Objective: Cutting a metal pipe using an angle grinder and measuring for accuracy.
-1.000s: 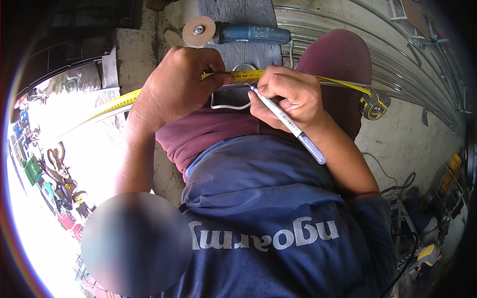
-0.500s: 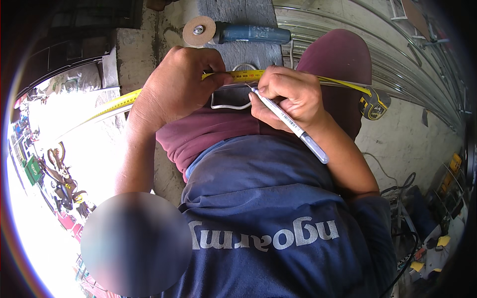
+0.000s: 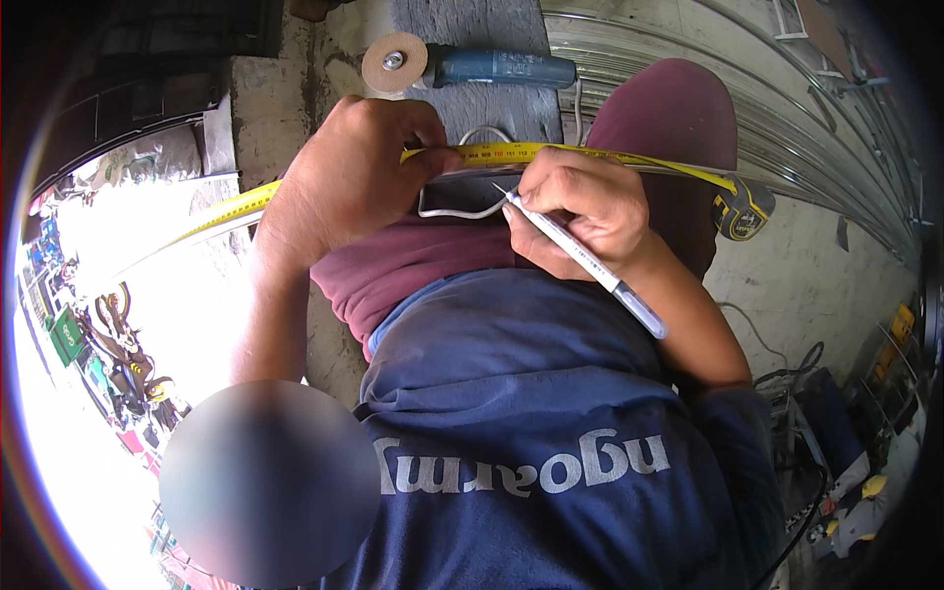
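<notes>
My left hand (image 3: pixel 369 172) pinches the yellow blade of a tape measure (image 3: pixel 501 152) between thumb and fingers. The blade stretches from the far left, across my lap, to its black and yellow case (image 3: pixel 742 208) beside my right knee. A thin pale metal strip (image 3: pixel 678 168) runs along under the blade. My right hand (image 3: pixel 588 208) is closed around a slim white pen (image 3: pixel 580 253). Its tip points up and left, just below the blade and apart from it. The pen's clear end slants down toward my right forearm.
Ahead, a blue angle grinder (image 3: pixel 506 67) with a tan disc lies across a weathered grey board (image 3: pixel 472 22). A pale cable (image 3: pixel 462 212) loops near my lap. Long metal bars (image 3: pixel 649 44) lie at the far right, and assorted gear (image 3: pixel 836 423) sits at the lower right.
My right hand and the pen have drawn back slightly down and to the right, so the tip has left the blade's edge. My left hand has stayed in place.
</notes>
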Demonstrator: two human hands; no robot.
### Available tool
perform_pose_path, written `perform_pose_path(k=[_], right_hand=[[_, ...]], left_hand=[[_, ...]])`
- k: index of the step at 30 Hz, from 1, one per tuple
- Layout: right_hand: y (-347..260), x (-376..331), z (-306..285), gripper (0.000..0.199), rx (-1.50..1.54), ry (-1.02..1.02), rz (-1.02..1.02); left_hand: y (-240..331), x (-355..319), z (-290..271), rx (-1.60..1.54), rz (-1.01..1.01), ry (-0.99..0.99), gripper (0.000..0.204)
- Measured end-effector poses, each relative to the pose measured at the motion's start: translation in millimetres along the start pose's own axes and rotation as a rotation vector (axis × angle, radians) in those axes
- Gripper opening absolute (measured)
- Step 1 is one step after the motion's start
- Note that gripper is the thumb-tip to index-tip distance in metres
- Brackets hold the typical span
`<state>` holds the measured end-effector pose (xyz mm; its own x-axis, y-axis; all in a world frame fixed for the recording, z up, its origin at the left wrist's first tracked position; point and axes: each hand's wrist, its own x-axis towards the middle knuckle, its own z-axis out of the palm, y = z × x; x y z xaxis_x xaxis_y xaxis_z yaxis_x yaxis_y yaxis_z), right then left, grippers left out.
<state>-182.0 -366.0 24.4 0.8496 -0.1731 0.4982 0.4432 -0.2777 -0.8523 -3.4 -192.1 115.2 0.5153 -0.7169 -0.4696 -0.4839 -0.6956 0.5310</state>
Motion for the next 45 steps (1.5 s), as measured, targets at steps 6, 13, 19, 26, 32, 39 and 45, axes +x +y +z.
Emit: perform_pose_path(k=[6, 13, 19, 26, 32, 39, 45], right_hand=[[-25.9, -26.8, -56.6, 0.035, -0.521, -0.051, -0.211], [-29.8, -89.9, -160.8, 0.052, -1.049, 0.012, 0.245], [-15.4, -115.6, -172.1, 0.076, -0.773, 0.149, 0.449], [-86.3, -32.2, -187.4, 0.081, -0.794, 0.017, 0.641], [-68.7, 65.5, -126.3, 0.092, -0.714, -0.123, 0.673], [-39.2, 118.2, -144.9, 0.088, -1.020, -0.206, 0.677], [-7.3, 161.1, -150.4, 0.087, -1.035, -0.259, 0.679]], left_hand=[[-1.6, 0.5, 2.3, 0.054, 0.051, 0.052, 0.015], [-8.1, 0.9, 2.7, 0.026, 0.130, 0.056, 0.015], [-14.1, -5.1, -2.0, 0.250, 0.338, 0.278, 0.024], [-15.5, -18.2, -64.5, 0.332, 0.477, 0.620, 0.026], [57.5, 12.2, -23.9, 0.476, 0.885, 0.733, 0.046], [-55.2, -60.0, 13.4, 0.523, 0.857, 1.006, 0.034], [-192.1, -118.0, 93.5, 0.457, 0.377, 1.224, 0.037]])
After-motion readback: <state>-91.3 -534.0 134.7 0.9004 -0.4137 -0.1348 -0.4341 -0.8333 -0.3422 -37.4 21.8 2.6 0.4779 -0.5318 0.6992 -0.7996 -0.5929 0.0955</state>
